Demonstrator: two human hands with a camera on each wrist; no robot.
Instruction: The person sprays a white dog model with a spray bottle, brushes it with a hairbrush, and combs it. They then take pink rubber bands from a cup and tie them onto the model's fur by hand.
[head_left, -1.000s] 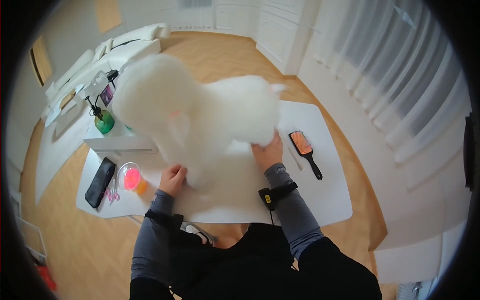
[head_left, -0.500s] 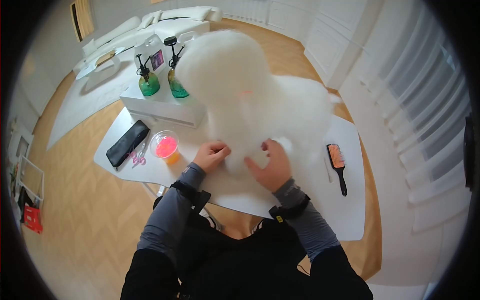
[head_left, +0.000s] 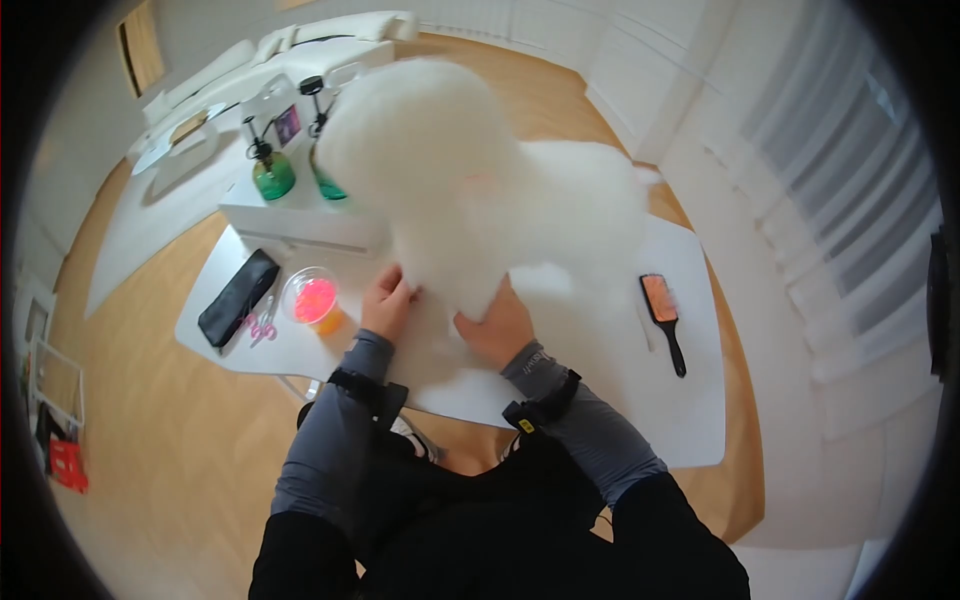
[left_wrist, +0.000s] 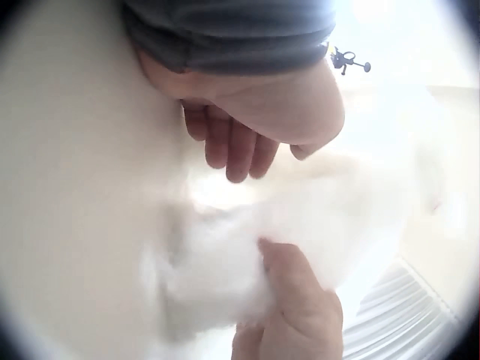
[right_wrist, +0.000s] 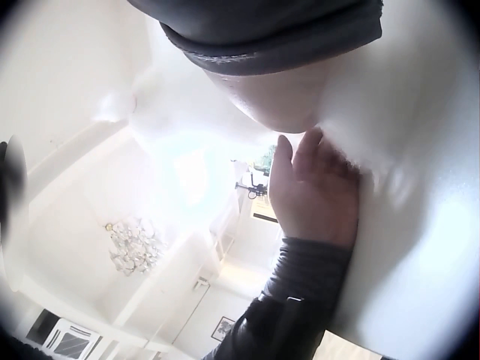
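A fluffy white dog [head_left: 440, 140] stands on the white table, its head end to the left and its body stretching right. My right hand [head_left: 497, 325] grips a front leg; in the left wrist view the thumb of that right hand [left_wrist: 296, 307] lies along the white fur of the leg [left_wrist: 217, 277], its fingers partly hidden beneath. Just left of the leg is my left hand [head_left: 388, 303], holding nothing. Its fingers [left_wrist: 240, 150] hang relaxed in the left wrist view, and the right wrist view shows its palm [right_wrist: 315, 187] facing the fur.
A black brush [head_left: 663, 315] with an orange pad lies on the right of the table [head_left: 690, 420]. Left are a black pouch [head_left: 238, 298], pink-handled scissors [head_left: 262, 325] and a clear cup [head_left: 313, 298] with pink contents. Green spray bottles [head_left: 272, 172] stand on a white box [head_left: 250, 215] behind.
My right hand has come from the dog's rear leg to its front leg and closed round it. My left hand has stayed near the front legs. The head view has shifted.
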